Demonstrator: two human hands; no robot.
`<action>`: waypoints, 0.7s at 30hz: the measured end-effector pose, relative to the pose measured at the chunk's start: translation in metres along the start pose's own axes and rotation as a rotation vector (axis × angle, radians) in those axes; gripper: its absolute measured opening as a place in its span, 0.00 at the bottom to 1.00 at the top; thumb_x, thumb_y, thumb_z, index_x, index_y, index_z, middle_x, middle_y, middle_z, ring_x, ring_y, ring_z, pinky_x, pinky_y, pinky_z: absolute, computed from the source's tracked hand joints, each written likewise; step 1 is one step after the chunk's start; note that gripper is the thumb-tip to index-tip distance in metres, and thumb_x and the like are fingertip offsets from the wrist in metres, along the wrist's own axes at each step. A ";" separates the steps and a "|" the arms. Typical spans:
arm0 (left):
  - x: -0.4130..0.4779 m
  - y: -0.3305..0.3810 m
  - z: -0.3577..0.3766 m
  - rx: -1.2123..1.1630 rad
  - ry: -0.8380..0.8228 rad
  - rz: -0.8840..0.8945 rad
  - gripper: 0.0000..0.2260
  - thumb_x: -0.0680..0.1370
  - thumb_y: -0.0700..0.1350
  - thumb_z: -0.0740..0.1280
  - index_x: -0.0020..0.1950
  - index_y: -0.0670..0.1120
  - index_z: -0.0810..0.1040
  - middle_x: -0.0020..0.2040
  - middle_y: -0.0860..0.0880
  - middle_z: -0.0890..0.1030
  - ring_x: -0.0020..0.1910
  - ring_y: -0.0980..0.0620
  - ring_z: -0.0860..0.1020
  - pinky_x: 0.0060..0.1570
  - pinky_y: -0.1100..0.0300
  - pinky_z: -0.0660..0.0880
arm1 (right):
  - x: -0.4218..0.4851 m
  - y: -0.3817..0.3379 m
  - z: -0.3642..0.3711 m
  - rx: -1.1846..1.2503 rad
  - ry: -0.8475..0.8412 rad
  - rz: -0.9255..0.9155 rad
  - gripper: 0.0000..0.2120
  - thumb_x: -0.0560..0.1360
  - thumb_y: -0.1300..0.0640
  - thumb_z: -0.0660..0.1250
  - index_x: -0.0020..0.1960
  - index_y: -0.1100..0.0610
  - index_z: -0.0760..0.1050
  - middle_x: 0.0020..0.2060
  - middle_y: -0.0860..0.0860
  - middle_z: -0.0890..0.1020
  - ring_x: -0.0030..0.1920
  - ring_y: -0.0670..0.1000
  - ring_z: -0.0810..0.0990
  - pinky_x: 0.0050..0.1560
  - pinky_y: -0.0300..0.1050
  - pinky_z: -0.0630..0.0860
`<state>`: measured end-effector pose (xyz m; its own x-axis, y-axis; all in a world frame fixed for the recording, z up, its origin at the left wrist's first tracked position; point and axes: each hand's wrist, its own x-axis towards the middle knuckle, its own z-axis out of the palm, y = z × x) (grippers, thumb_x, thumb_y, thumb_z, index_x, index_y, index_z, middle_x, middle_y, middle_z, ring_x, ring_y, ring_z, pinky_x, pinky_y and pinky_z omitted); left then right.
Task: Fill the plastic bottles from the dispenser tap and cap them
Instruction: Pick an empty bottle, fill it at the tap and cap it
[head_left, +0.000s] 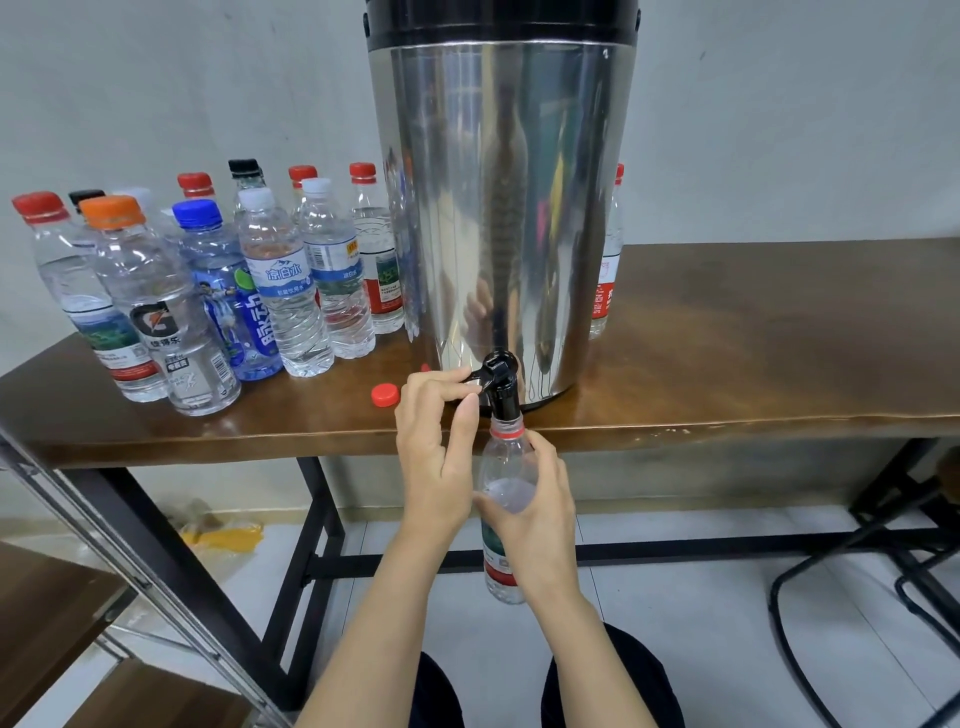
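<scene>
A tall steel dispenser (498, 208) stands on the brown table (753, 353), its black tap (500, 382) hanging over the front edge. My left hand (436, 447) pinches the tap's lever between thumb and fingers. My right hand (540, 509) grips an uncapped clear bottle (504, 462) with a red neck ring, its mouth right under the spout. Water fills the bottle up to about its shoulder. A loose red cap (385, 395) lies on the table just left of the tap.
Several capped bottles (208, 280) crowd the table's left end. One more red-labelled bottle (608, 270) stands behind the dispenser on the right. Black table legs and a crossbar run below; a stool frame (852, 571) sits at the lower right.
</scene>
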<state>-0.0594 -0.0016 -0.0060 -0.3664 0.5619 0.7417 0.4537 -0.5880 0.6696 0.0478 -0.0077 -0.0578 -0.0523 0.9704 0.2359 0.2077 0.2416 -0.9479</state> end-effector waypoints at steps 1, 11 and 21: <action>0.001 0.000 -0.001 -0.012 -0.005 -0.008 0.06 0.81 0.46 0.61 0.48 0.48 0.77 0.55 0.56 0.78 0.58 0.54 0.76 0.62 0.53 0.69 | 0.000 0.001 0.000 -0.001 0.001 -0.001 0.37 0.69 0.57 0.78 0.70 0.40 0.64 0.65 0.39 0.70 0.63 0.36 0.67 0.63 0.39 0.67; 0.004 -0.001 -0.007 -0.120 -0.062 -0.120 0.05 0.81 0.47 0.62 0.50 0.55 0.77 0.58 0.60 0.79 0.62 0.57 0.74 0.63 0.58 0.70 | 0.003 0.005 0.001 -0.018 0.009 0.001 0.37 0.68 0.56 0.79 0.68 0.36 0.64 0.65 0.38 0.70 0.66 0.39 0.68 0.63 0.40 0.67; 0.002 0.003 -0.006 -0.160 -0.041 -0.143 0.05 0.81 0.47 0.63 0.51 0.56 0.78 0.59 0.59 0.79 0.64 0.49 0.76 0.65 0.51 0.71 | 0.004 0.006 -0.003 -0.026 -0.005 -0.004 0.37 0.68 0.58 0.78 0.64 0.32 0.63 0.62 0.34 0.70 0.63 0.29 0.66 0.55 0.28 0.64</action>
<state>-0.0632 -0.0061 -0.0022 -0.3826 0.6675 0.6388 0.2634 -0.5840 0.7679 0.0517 -0.0019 -0.0619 -0.0578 0.9695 0.2382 0.2325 0.2451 -0.9412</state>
